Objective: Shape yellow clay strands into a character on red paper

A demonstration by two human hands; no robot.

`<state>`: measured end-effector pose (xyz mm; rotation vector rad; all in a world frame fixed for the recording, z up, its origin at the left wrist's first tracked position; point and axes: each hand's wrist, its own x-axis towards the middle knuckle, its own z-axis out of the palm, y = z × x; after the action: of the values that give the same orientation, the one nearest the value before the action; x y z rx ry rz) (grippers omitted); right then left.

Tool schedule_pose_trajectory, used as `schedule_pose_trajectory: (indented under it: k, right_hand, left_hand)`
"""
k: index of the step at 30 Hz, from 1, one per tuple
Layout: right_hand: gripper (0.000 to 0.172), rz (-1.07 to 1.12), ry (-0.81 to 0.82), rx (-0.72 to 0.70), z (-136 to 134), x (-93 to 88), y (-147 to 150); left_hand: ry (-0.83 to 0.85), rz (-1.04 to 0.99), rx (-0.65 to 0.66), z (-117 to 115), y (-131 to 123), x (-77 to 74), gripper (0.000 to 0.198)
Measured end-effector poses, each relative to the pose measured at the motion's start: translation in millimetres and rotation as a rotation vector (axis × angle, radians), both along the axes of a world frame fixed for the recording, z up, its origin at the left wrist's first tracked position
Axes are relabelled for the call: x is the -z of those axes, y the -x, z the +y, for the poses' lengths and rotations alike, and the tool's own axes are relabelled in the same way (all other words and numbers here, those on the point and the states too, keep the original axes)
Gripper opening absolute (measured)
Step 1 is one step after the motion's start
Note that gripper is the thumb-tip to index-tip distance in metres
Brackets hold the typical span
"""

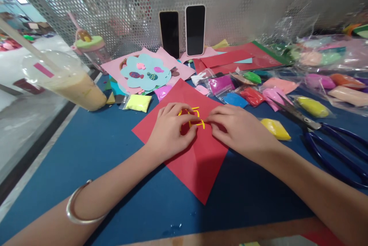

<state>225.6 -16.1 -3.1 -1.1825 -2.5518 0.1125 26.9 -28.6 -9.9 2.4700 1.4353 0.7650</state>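
Note:
A square of red paper (pixel 201 169) lies cornerwise on the blue table, with a crease down its middle. Thin yellow clay strips (pixel 196 124) form an angular pattern near its centre, partly hidden by my fingers. My left hand (pixel 172 131) rests over the pattern, fingers curved and apart, its index fingertip touching a strip. From the other side, my right hand (pixel 238 129) has its fingertips brought together at the right end of a strip; the exact grip is hard to make out. A yellow clay packet (pixel 275 129) lies beside my right hand.
Blue-handled scissors (pixel 312 125) lie at right. Several clay packets (pixel 220 84) spread behind the paper. A tilted drink cup (pixel 69 81) stands at left, near a blue cloud-shaped paper (pixel 146 71) with fish. Two phones (pixel 195 30) lean on the perforated metal panel (pixel 123 8).

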Motion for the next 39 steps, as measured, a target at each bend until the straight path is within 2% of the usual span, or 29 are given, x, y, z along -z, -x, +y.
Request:
schedule_pose_trajectory:
  k: [19, 28, 34, 39]
  right_hand:
    - [0.025, 0.007, -0.007, 0.000, -1.8, -0.6, -0.4]
    - [0.025, 0.020, -0.024, 0.000, -3.9, -3.3, -1.9]
    - [0.026, 0.038, 0.035, -0.004, -5.7, -2.0, -0.8]
    - [0.031, 0.064, 0.046, -0.017, -7.2, 1.0, 3.0]
  left_hand:
    - [0.003, 0.042, 0.024, -0.3, -2.8, 1.4, 0.022]
    - [-0.144, 0.060, 0.009, -5.1, 4.4, -4.4, 0.022]
    - [-0.151, 0.121, 0.075, -5.4, 5.0, -6.2, 0.025]
    - [-0.164, 0.148, 0.079, -4.5, 4.5, -4.1, 0.025]
